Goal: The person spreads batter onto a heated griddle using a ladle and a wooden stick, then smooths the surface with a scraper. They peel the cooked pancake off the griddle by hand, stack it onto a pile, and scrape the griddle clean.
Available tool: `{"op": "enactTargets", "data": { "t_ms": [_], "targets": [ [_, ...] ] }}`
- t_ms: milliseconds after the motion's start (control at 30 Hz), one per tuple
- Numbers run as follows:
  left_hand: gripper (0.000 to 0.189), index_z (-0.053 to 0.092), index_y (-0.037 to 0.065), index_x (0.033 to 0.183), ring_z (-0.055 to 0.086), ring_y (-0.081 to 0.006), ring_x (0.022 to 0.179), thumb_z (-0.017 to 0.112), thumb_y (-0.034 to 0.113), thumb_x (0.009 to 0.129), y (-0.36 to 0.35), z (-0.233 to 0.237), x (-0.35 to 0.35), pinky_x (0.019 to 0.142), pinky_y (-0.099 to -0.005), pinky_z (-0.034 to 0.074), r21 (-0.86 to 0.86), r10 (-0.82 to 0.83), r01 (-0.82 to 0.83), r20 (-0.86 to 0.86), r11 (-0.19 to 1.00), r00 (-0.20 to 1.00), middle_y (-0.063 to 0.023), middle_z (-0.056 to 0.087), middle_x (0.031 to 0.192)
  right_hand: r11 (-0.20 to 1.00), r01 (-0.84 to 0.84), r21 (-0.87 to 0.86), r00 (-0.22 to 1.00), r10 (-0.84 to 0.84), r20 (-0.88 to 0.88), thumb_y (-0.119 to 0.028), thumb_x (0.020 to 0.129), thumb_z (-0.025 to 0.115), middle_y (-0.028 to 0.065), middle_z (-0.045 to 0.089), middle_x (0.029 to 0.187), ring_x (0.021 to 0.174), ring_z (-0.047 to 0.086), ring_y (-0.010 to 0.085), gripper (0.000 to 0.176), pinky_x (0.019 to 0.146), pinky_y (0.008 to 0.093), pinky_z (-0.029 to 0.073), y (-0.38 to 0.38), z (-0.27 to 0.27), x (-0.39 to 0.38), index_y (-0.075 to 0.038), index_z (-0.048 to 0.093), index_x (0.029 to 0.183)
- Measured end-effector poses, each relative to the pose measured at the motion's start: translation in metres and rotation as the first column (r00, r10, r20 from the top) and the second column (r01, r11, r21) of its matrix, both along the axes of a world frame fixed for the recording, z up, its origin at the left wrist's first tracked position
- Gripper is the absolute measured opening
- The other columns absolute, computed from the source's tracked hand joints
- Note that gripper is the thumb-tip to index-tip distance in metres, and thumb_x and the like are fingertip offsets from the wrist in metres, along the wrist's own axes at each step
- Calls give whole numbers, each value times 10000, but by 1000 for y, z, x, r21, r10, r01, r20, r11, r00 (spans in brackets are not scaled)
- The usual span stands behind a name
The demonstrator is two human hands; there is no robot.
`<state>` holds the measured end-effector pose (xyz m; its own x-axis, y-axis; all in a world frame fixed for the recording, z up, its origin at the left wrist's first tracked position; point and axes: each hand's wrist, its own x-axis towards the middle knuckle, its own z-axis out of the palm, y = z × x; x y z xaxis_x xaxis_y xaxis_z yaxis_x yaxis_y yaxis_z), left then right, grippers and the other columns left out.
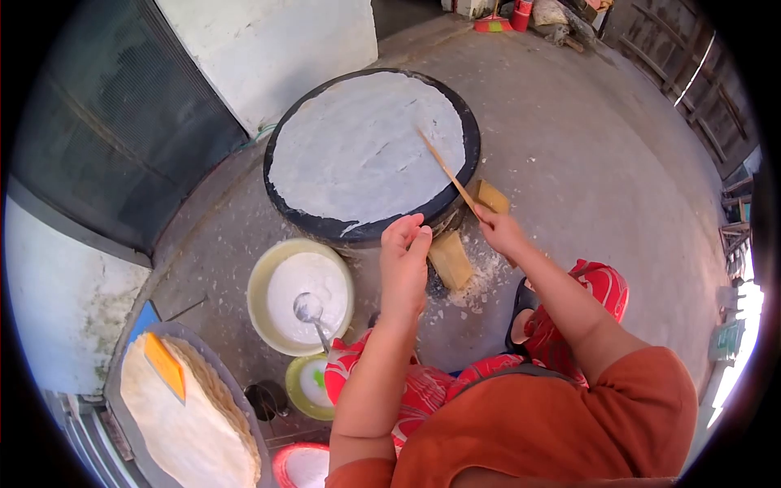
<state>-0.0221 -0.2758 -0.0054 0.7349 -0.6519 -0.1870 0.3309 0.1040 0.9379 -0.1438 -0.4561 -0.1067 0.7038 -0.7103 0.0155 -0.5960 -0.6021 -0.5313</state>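
Observation:
A large round black griddle (474,134) stands on the floor ahead, with a thin sheet of white batter (358,138) over nearly all its top. My right hand (502,233) is closed round the lower end of a thin wooden stick (446,168), whose far tip lies over the right part of the batter. My left hand (404,264) is at the near edge of the griddle, fingers loosely bent, thumb apart from them, nothing held. Below it to the left sits a cream bowl of white batter (281,285) with a metal ladle (308,307) resting in it.
Yellowish blocks (451,260) sit by the griddle's near side. At lower left, a stack of thin flatbreads (175,407) bears an orange scraper (165,368). A green bowl (297,382) and a red-rimmed bowl (282,468) stand near my legs. A white wall (277,49) rises behind.

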Motion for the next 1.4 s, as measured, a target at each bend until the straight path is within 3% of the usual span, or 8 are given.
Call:
{"op": "enactTargets", "data": {
  "t_ms": [67,167,600,667,867,1067,1233,1400],
  "targets": [
    [262,535,-13,1030,449,-136,944,555,121,805,1,2,0,841,-253,363,2,-14,14,-29,1000,999,-59,420,1090,523,62,850,939,-319,128,-166,852,436,96,567,712,527,511,154,393,436,286,409,-1,6,-16,-147,418,1243],
    [264,534,-20,1025,447,-130,934,556,120,802,2,7,-1,832,-250,363,-13,-22,22,-62,1000,998,-55,422,1071,337,73,939,756,-633,169,-149,889,381,44,529,710,486,428,66,384,396,212,367,-11,-9,-34,-169,382,1273],
    [310,527,24,1052,469,-114,896,572,178,787,1,-10,-4,743,-243,394,63,-50,44,106,997,993,-49,500,1028,618,43,785,925,-321,203,-132,889,373,77,556,708,476,464,116,405,439,250,414,18,-32,-16,-175,351,1291],
    [309,526,22,1051,470,-114,890,572,176,787,1,-9,-4,740,-240,393,51,-37,32,104,998,994,-48,504,1017,978,-18,206,960,-40,278,-147,855,426,135,559,714,539,536,225,413,500,344,447,10,-59,-14,-201,391,1263],
    [307,524,20,1053,469,-114,892,568,172,790,1,-10,-4,740,-239,392,62,-47,41,92,997,995,-50,502,1020,904,71,-422,956,-182,-229,-186,795,484,163,545,726,688,585,312,377,582,415,453,2,-26,-3,-249,480,1166],
    [301,520,26,1056,471,-105,887,570,163,792,4,-12,-1,736,-233,389,63,-35,28,123,998,992,-41,512,991,984,-3,178,997,-10,73,-169,826,481,110,582,749,563,541,211,391,556,321,456,31,-30,-2,-195,456,1215],
    [284,520,20,1048,479,-123,909,568,148,798,2,-11,-7,784,-246,390,-7,-2,3,154,1000,988,-37,509,993,579,-273,768,955,68,289,-157,830,495,42,564,678,583,516,105,339,569,259,450,93,-15,-5,-135,519,1167],
    [254,548,4,992,493,-159,917,588,135,778,-7,-21,-9,822,-265,391,33,62,-77,314,997,947,-69,468,1047,648,-708,281,646,432,629,-118,825,501,43,537,879,713,499,75,508,588,227,422,136,-56,54,-104,325,1301]
  ]
}}
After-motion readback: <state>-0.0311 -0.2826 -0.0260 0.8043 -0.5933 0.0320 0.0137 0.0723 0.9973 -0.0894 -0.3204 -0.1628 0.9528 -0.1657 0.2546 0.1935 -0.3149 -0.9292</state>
